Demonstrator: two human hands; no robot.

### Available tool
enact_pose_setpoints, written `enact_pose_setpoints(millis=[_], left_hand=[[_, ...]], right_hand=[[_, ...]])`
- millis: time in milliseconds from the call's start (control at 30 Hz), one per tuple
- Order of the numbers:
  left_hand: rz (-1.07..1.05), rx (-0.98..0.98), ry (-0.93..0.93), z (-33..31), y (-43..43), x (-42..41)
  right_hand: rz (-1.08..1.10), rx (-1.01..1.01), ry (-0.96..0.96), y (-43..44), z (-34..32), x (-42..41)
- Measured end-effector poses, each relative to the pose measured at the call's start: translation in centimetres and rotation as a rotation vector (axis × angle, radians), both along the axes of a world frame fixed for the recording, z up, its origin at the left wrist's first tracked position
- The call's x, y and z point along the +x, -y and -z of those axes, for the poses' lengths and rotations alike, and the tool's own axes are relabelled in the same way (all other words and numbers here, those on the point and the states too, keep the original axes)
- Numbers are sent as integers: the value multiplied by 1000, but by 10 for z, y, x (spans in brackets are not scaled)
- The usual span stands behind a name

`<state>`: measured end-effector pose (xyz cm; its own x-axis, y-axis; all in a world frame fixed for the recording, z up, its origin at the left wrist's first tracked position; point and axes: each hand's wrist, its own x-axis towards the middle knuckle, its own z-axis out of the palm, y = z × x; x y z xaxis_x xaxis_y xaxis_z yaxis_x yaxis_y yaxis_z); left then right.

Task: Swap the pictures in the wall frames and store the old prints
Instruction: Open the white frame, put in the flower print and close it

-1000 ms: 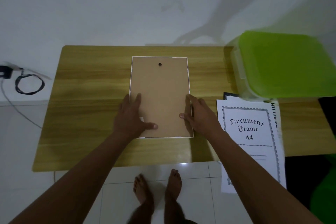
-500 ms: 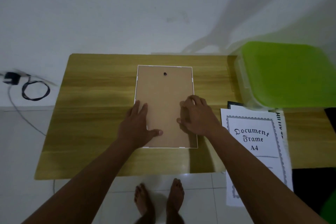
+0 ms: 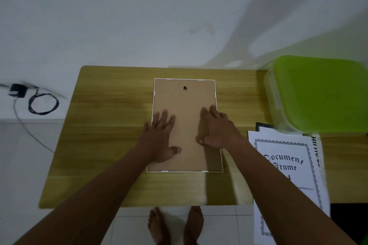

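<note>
A white picture frame (image 3: 185,97) lies face down on the wooden table (image 3: 103,135), its brown backing board up, a dark hanger hole near the far end. My left hand (image 3: 162,137) lies flat on the board's left side, fingers spread. My right hand (image 3: 216,129) rests on the right side, fingers reaching the frame's right edge. A white print reading "Document Frame A4" (image 3: 286,167) lies at the table's right, overhanging the near edge, with more sheets under it.
A clear storage box with a green lid (image 3: 320,93) stands at the table's far right. A black charger and coiled cable (image 3: 39,101) lie on the floor at the left. My bare feet (image 3: 175,225) stand on the tiles below the near edge.
Both hands have slid from the frame's near side edges further up and inward onto the backing board. The view has shifted down slightly.
</note>
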<state>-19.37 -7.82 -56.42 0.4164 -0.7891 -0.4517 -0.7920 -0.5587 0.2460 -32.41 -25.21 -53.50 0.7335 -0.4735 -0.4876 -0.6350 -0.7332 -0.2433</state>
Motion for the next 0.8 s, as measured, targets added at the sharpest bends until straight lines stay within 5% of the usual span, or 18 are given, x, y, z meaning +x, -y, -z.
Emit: enact_pose_setpoints(millis=[133, 267, 800], left_hand=[[-273, -322, 2, -7, -4, 6], [-632, -266, -15, -11, -8, 12], [-885, -573, -721, -22, -26, 27]], right_hand=[[100, 27, 83, 6, -5, 4], [295, 112, 170, 1, -6, 6], [590, 422, 394, 3, 1, 1]])
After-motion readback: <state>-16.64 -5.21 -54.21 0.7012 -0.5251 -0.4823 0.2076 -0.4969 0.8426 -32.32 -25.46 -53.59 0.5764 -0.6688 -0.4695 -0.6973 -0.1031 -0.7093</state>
